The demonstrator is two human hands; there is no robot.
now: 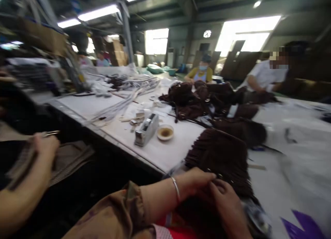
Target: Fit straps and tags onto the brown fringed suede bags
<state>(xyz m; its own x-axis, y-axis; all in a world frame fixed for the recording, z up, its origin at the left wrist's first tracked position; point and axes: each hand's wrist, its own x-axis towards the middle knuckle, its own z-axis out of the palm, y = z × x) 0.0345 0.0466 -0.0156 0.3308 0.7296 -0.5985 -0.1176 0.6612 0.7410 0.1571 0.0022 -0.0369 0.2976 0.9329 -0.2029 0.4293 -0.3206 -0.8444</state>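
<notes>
A dark-brown, soft-looking fringed article (219, 151) lies at the near edge of a long, white-covered worktable (181, 151). The bare left hand (198, 180) and bare right hand (227, 197) meet at its near side, fingers apparently pinched on it. Fringe and small shiny spots are present, suggesting an advanced stage; what remains undone cannot be told. Beyond lies a heap of similar dark-brown pieces (186, 97); leftward, a grey tape dispenser (147, 130) beside a shallow pale dish (165, 139). Co-workers (203, 74) sit across the fluorescent-lit hall; a round white clock (207, 33) hangs behind.
</notes>
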